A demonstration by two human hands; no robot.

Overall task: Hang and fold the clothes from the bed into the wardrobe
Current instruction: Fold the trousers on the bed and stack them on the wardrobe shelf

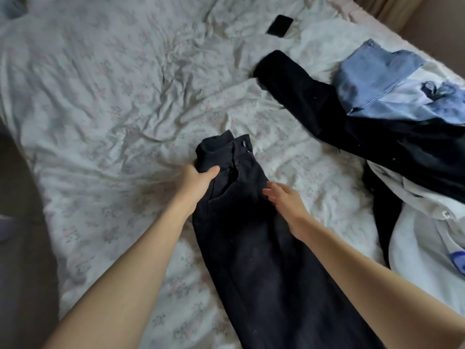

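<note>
A pair of black jeans (254, 238) lies lengthwise on the bed (100, 96), waistband pointing away from me. My left hand (197, 178) grips the left side of the waistband. My right hand (284, 200) hovers with fingers spread over the right hip of the jeans, holding nothing. A heap of other clothes lies at the right: a black garment (352, 117), light blue jeans (382, 79) and white clothing (427, 238).
A dark phone (279, 25) lies on the flowered sheet near the far side. The bed's left edge drops to a dark floor (20, 222). A brown wall (437, 23) runs behind the far right corner.
</note>
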